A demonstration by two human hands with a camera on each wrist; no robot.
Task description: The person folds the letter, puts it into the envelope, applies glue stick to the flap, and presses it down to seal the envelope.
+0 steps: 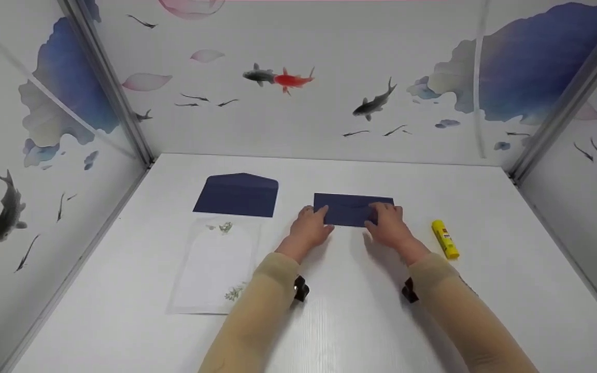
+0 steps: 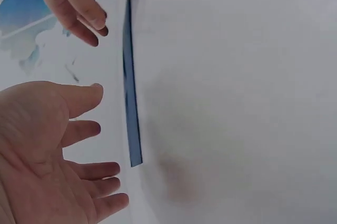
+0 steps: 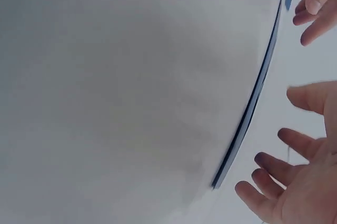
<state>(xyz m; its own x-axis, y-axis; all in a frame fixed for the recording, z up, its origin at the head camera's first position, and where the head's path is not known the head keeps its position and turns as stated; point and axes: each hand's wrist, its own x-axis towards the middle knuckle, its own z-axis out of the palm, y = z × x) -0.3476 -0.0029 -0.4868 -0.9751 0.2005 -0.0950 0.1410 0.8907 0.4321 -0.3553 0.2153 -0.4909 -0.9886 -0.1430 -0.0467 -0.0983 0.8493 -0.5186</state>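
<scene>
A navy blue envelope (image 1: pixel 349 211) lies closed on the white table. My left hand (image 1: pixel 309 229) is at its left end, thumb and fingers spread apart. At the right end is my right hand (image 1: pixel 389 228), its fingertips overlapping the envelope in the head view. Seen from the left wrist, the envelope (image 2: pixel 131 98) is a thin blue strip just past the loose fingers of the left hand (image 2: pixel 58 145). The right wrist view has the same strip-like envelope (image 3: pixel 247 113) beside the spread fingers of the right hand (image 3: pixel 305 166). Neither hand grips anything.
Another navy envelope (image 1: pixel 239 196) lies with its flap up at the back left. In front of it rests a pale sheet with printed green leaves (image 1: pixel 215 269), partly hidden by the left sleeve. A yellow glue stick (image 1: pixel 444 239) lies on the right. Printed panels (image 1: pixel 309 129) enclose the table.
</scene>
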